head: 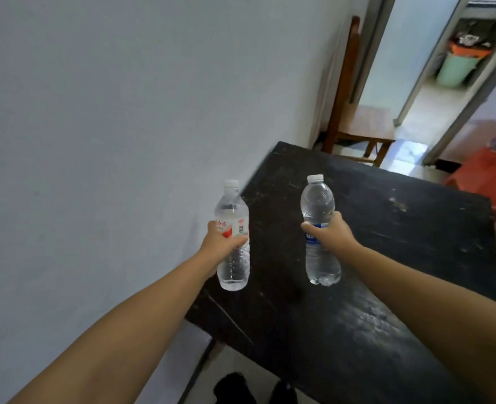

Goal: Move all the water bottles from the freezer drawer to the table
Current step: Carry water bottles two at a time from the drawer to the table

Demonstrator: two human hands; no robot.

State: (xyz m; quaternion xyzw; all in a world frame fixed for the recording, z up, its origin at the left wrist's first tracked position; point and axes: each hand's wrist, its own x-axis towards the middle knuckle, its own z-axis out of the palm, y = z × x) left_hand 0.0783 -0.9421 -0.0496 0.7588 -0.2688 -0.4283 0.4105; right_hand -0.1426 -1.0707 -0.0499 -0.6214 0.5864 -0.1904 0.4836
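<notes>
At frame centre, above a dark table (372, 243), the left hand (219, 243) grips an upright red-labelled bottle (232, 258) and the right hand (332, 233) grips an upright blue-labelled bottle (319, 205); label writing is too blurred to read.

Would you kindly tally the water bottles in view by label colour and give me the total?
Red-and-white label: 1, the red-label bottle held upright in the left hand.
Blue label: 1, the blue-label bottle held upright in the right hand, above the black table.
Total: 2 bottles, both with white caps.
</notes>
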